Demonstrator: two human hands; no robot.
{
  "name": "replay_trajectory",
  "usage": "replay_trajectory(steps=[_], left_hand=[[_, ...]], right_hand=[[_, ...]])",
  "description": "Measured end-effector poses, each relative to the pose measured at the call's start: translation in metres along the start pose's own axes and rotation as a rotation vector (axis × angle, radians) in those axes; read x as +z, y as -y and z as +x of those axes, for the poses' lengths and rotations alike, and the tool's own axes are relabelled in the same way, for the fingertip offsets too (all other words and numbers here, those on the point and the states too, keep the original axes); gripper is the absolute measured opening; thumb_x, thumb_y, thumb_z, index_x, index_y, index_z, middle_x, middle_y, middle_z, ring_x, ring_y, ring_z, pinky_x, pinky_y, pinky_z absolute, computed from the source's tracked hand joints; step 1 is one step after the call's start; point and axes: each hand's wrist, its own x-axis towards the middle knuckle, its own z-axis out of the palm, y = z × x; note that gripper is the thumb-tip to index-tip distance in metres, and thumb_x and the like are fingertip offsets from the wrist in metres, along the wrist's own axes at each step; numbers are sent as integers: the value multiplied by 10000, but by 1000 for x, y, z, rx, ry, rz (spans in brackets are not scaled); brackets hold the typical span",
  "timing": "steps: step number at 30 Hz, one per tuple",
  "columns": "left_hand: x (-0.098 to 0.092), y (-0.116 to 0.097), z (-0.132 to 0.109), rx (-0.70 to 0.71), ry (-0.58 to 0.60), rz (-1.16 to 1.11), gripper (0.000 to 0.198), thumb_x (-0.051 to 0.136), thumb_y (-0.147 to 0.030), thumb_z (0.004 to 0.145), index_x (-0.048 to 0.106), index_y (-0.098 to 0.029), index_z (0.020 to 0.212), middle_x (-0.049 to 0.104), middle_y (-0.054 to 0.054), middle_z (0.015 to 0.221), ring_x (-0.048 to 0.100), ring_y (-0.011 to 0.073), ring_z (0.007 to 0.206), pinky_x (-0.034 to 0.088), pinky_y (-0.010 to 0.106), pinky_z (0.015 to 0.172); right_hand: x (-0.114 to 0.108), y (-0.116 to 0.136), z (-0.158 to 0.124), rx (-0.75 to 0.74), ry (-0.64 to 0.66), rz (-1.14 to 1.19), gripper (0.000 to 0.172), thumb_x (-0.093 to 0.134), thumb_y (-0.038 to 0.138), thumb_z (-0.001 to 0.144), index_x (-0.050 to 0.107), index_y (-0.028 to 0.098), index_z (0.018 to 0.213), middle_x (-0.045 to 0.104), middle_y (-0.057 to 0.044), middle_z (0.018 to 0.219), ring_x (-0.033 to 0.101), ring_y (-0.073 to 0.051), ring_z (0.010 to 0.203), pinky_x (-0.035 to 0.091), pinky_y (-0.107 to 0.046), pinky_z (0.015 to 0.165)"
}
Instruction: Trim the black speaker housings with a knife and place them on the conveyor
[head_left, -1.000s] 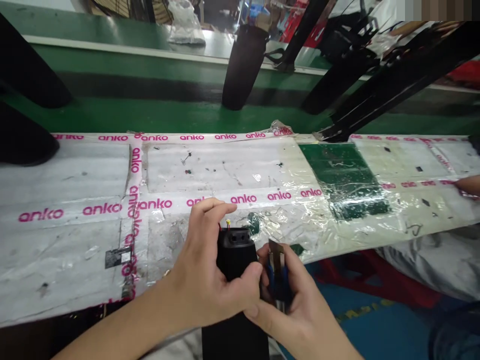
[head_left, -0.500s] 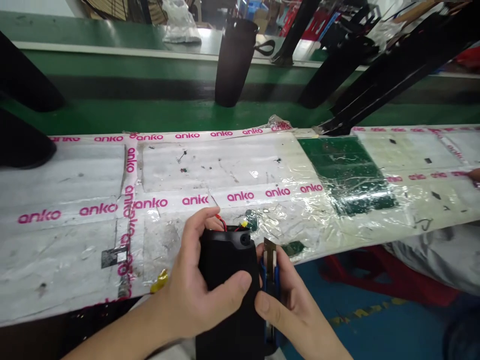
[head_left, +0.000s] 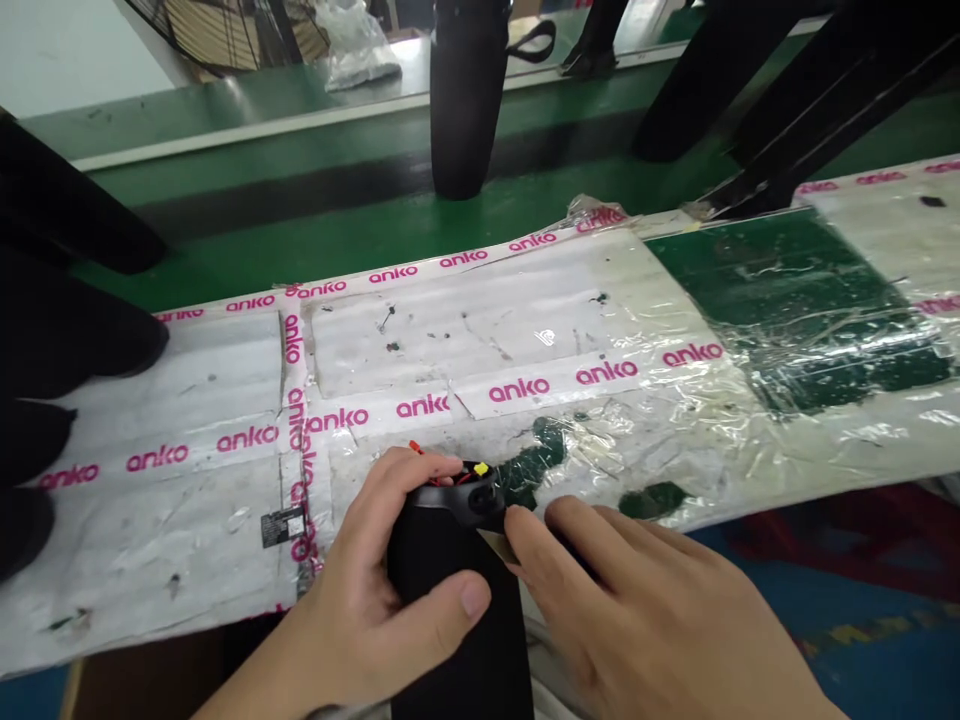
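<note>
- left hand [head_left: 360, 620] wraps the black cylindrical speaker [head_left: 442, 555] near its top, thumb pressed across the front and fingers curled round the far side.
- the speaker is held upright at the near edge of the table [head_left: 487, 330], its open top showing red wires and a yellow connector [head_left: 481, 468].
- right hand [head_left: 645, 610] is closed over a knife blade [head_left: 498, 545], whose tip touches the speaker's top rim; the handle is hidden.
- the speaker looks stiff with a cloth-like skin that gives grip, probably of moderate weight. hold the body, not the thin wires.
- the table is wrapped in wrinkled plastic sheet with pink "anko" tape.
- beyond it, a second speaker [head_left: 457, 100] stands on a green conveyor belt [head_left: 337, 220].
</note>
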Motion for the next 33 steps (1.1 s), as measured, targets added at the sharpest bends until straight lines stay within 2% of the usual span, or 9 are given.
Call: replay_trajectory(steps=[7,12,16,21,25,29,33], left_hand=[[0,2,4,19,-10,-7,540,772,-274,956,560,-409,1434,584,-1,1243,585,219,1171,536,300,1025],[-1,2,5,20,24,-26,544,767,-277,965,551,-409,1447,570,-8,1242,565,208,1160,525,285,1024],[-3,2,5,8,35,-36,530,767,-283,968,560,-411,1438,567,-5,1218,552,214,1152,520,295,1022],[-6,6,3,-47,51,-143,457,778,-346,983,590,-433,1390,577,-1,1178,585,221,1096,553,301,903],[-4,11,2,-67,52,-225,433,776,-391,1000,593,-449,1387,575,-1,1179,605,211,1040,557,304,863],[-3,12,5,-87,61,-267,408,759,-425,1014,597,-441,1389,568,3,1164,599,211,1030,553,301,844],[-5,8,10,-87,91,-193,440,757,-360,1008,582,-431,1406,556,-2,1169,573,201,1025,540,288,872]], right_hand=[[-2,-2,9,-27,53,-19,231,388,174,1108,537,224,1277,665,27,862,624,-182,668,447,-349,618],[-3,-1,10,-36,65,-38,247,414,171,1078,534,221,1288,678,24,882,632,-195,688,449,-365,624],[-6,0,13,-23,69,-49,292,469,179,1006,533,234,1285,682,29,876,626,-197,663,446,-371,604],[-11,-2,19,7,94,-84,353,542,169,892,515,267,1230,627,48,785,596,-180,572,396,-346,532],[-11,-9,25,-14,122,-71,439,555,116,736,463,301,1123,583,60,725,550,-181,498,330,-343,495],[-5,-15,26,-37,146,-48,545,571,102,610,430,304,1096,595,52,711,555,-197,462,267,-349,481],[-2,-15,32,-42,149,-83,487,591,94,589,434,295,1004,546,40,651,531,-218,414,192,-342,492]])
